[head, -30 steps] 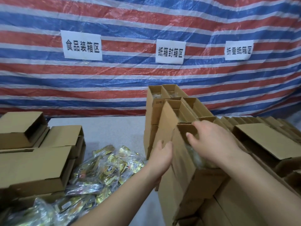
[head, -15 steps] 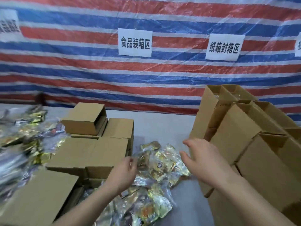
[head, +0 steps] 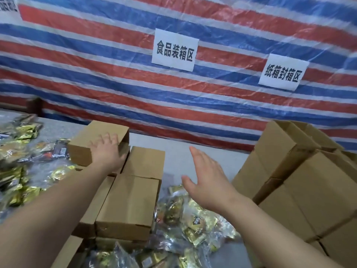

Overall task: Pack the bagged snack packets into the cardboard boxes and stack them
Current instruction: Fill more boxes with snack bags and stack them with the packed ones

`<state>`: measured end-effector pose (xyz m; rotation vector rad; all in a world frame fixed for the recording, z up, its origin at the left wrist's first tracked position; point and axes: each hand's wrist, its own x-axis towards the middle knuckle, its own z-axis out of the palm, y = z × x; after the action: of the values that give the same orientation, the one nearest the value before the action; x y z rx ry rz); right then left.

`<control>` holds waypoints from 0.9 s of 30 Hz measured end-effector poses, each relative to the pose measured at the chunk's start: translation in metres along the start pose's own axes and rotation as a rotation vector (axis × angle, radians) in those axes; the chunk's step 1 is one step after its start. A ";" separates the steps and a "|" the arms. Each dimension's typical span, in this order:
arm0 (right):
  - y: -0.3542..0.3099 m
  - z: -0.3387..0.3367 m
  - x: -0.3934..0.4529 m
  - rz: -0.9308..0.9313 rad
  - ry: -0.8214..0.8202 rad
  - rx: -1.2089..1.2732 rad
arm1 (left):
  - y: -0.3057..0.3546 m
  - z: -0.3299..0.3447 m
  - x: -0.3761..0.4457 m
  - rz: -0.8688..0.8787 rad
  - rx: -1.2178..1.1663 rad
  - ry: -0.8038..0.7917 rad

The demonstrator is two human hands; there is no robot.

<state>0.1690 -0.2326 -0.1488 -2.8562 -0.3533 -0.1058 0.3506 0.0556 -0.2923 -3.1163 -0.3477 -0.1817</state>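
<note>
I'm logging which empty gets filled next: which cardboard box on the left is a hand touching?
The topmost box, farthest back on the left stack: the left hand rests on it, while the right hand hovers, holding nothing.

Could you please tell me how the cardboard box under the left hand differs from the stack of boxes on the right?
The top box lies flat on other boxes, with its open end facing right; the right stack leans, boxes standing on end. The left hand rests on the top box; the right hand hovers open, clear of the right stack. Both are plain brown cardboard.
</note>
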 end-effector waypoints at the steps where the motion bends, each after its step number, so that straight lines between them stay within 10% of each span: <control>1: -0.001 -0.005 0.007 0.002 0.006 -0.012 | 0.002 0.007 0.005 -0.023 -0.006 -0.034; 15: -0.029 -0.038 0.032 0.003 0.026 -0.025 | -0.039 -0.107 -0.062 0.091 -0.427 0.175; 27: 0.048 -0.001 -0.086 0.116 -0.038 0.269 | 0.073 -0.127 -0.266 0.263 -0.992 -0.270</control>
<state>0.0977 -0.2970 -0.1690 -2.6071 -0.1920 0.0170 0.0943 -0.0759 -0.1963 -4.1234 0.2648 0.1191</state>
